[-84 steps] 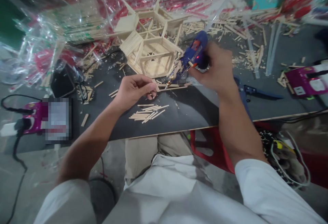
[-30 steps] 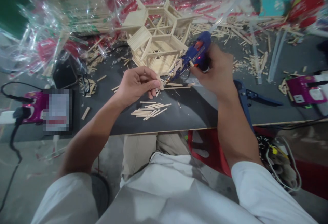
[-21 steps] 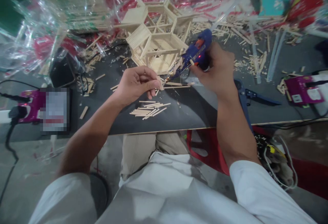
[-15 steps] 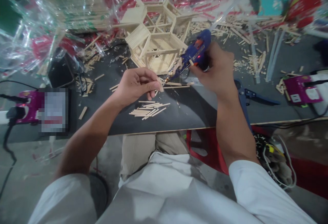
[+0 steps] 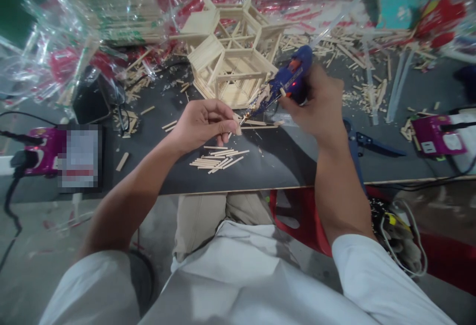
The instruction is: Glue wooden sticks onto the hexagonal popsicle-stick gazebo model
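Just in front of 1 pale, many-sided wooden frame (image 5: 238, 75), the left hand (image 5: 206, 126) pinches 1 small flat wood piece (image 5: 237, 126), while the right hand (image 5: 316, 104) grips 1 blue glue gun (image 5: 292, 75), its grimy nozzle pointing at the piece. Nearer the person, 1 loose pile of thin sticks (image 5: 217, 160), overlapping too much to count, leaves a strip of dark tabletop (image 5: 278, 171) before the front edge; 2 purple sockets (image 5: 439, 135) flank the work, and 1 pair of blue cutters (image 5: 375, 144) lies beside the right forearm.
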A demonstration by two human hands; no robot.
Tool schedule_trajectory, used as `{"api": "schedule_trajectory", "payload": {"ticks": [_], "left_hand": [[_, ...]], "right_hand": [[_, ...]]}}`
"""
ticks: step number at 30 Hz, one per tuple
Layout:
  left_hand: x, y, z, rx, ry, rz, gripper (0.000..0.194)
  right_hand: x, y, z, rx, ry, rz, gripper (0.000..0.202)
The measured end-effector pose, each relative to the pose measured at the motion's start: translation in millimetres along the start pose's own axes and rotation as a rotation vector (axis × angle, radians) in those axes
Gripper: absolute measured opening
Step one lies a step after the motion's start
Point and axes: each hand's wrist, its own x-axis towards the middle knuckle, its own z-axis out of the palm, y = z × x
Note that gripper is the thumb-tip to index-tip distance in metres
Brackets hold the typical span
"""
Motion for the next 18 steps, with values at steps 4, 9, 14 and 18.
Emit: {"api": "schedule_trajectory", "payload": {"ticks": [4, 9, 14, 18], "left_hand": [[-0.8, 0.0, 0.3, -0.004, -0.013, 0.004, 0.026], [-0.8, -3.1, -0.1, 0.003, -0.014, 0.006, 0.026], [-0.3, -4.0, 0.2, -0.003, -0.025, 0.018, 0.027], [-0.4, -4.0, 0.2, 0.014, -0.031, -0.001, 0.029]], "right_hand": [[-0.4, -1.2, -0.6, -0.004, 0.010, -0.003, 0.042], [-0.4, -1.1, 1.2, 0.021, 0.058, -0.003, 0.038], [0.1, 0.3, 1.2, 0.050, 0.015, 0.019, 0.038], [0.1, 1.0, 0.2, 0.031, 0.007, 0.015, 0.039]]}}
